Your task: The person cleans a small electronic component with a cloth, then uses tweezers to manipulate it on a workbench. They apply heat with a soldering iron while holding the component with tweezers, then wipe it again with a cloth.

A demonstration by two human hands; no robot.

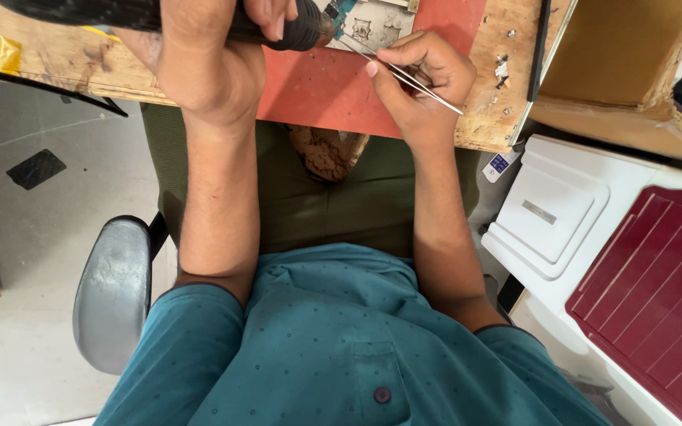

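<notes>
Presently: left hand (207, 55) wrapped around black tool handle (160, 17); right hand (420, 79) pinching metal tweezers (404, 75), tips near circuit board (372, 28) on red mat (317, 87) over wooden surface (49, 59).

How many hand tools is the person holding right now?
2. A thick black tool is gripped in the left hand, at the top edge. Thin metal tweezers are pinched in the right hand, tips toward the circuit board. Others may lie out of frame.
</notes>
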